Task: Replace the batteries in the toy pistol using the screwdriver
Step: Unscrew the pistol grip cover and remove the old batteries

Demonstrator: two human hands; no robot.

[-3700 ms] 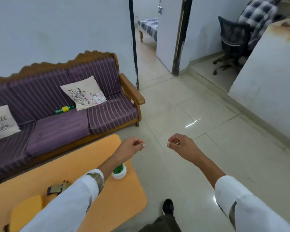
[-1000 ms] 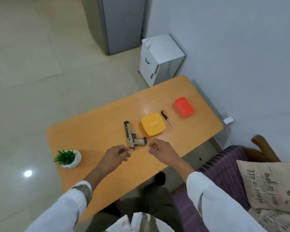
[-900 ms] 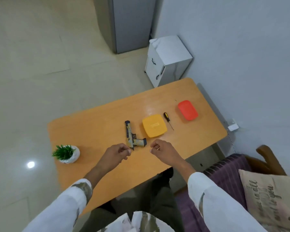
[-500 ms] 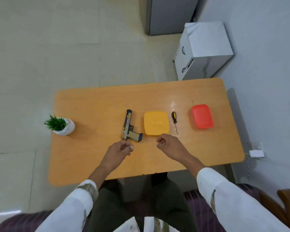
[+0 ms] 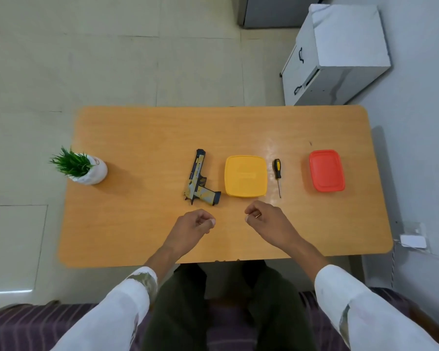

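Note:
A tan and dark blue toy pistol (image 5: pixel 199 179) lies on its side near the middle of the orange table (image 5: pixel 142 224), barrel pointing away from me. A small screwdriver (image 5: pixel 278 174) with a yellow and black handle lies to its right, beyond a yellow lidded box (image 5: pixel 245 175). A red lidded box (image 5: pixel 326 170) sits further right. My left hand (image 5: pixel 193 228) hovers just in front of the pistol, fingers curled with nothing in them. My right hand (image 5: pixel 266 220) hovers in front of the yellow box, also curled and holding nothing.
A small potted plant (image 5: pixel 83 167) stands at the table's left end. A white drawer cabinet (image 5: pixel 337 54) stands on the floor beyond the table's far right corner. I sit on a purple striped sofa (image 5: pixel 15 328) at the table's near edge.
The view has swung from the room and sofa to straight down over the table. Both hands have stayed curled and close together, holding nothing.

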